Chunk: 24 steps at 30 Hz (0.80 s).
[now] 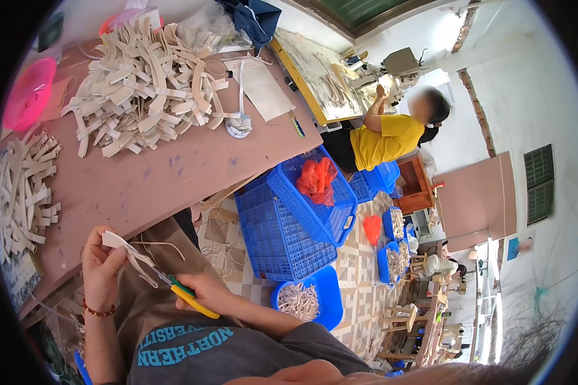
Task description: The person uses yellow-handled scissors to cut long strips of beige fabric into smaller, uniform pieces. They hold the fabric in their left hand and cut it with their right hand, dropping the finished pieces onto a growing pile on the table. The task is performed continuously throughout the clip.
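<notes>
My left hand [101, 273] is closed, pinching a pale, curved fabric-like strip [117, 242] between thumb and fingers in front of my lap. In my right hand [202, 290] is a pair of scissors [196, 303] with yellow and green handles. Its blades reach up to the strip; whether they touch its edge I cannot tell. A thin pale cord or trimming [167, 244] curls out beside the strip. Nearby on the brown table, a large heap of similar pale strips [148, 96] lies toward the back, and a smaller heap [22, 192] lies at the left.
The brown table [173, 176] bears a pink basin [31, 93], a tape roll [239, 126] and a pen [297, 124]. Blue crates [273, 224] and a blue bin [327, 298] of strips stand on the tiled floor. A person in yellow [388, 138] works at a sewing machine [388, 70].
</notes>
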### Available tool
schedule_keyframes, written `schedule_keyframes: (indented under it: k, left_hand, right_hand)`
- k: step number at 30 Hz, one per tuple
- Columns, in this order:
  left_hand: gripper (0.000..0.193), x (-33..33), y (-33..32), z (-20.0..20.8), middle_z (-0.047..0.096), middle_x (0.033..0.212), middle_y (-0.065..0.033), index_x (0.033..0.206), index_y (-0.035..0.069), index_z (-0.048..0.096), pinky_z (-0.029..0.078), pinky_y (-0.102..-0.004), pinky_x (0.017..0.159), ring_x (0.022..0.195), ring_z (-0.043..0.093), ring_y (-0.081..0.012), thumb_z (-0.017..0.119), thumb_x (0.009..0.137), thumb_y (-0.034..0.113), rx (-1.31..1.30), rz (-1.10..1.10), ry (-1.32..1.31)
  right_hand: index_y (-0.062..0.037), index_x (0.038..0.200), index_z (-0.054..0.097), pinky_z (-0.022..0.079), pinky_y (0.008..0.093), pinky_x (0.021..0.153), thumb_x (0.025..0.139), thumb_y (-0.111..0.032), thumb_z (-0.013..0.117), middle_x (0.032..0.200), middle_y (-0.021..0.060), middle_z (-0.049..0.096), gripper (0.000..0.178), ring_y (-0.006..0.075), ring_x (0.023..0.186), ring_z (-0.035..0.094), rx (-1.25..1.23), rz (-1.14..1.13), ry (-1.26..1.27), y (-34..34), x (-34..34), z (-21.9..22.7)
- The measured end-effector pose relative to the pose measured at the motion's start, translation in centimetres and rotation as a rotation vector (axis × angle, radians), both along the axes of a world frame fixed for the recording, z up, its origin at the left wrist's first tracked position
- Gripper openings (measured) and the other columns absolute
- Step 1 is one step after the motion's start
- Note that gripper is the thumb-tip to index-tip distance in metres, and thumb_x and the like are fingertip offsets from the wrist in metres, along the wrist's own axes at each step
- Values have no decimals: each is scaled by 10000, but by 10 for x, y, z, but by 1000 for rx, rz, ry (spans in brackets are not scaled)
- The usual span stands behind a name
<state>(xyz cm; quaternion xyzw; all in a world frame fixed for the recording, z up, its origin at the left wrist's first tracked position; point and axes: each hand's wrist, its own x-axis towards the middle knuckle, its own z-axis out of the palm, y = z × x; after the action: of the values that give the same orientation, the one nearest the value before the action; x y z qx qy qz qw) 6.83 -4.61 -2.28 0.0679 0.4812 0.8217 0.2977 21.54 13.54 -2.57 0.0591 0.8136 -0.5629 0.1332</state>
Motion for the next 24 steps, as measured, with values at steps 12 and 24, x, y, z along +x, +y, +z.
schedule_keyframes:
  k: [12,24]
  left_hand:
    - [317,1,-5,7,580,914,-27,1058,50,475,486,-229,685,824,576,-102,641,793,-5,5,44,-53]
    - [337,2,-9,9,579,924,-24,1040,63,446,495,-220,718,832,577,-81,653,790,-27,139,12,-18]
  right_hand:
    - [-38,857,550,365,182,511,823,-252,646,706,-17,501,237,39,589,464,-580,-54,-247,-6,11,-20]
    - [-17,906,520,297,188,511,734,-652,592,685,-25,433,662,44,582,393,-630,17,-205,-6,7,-9]
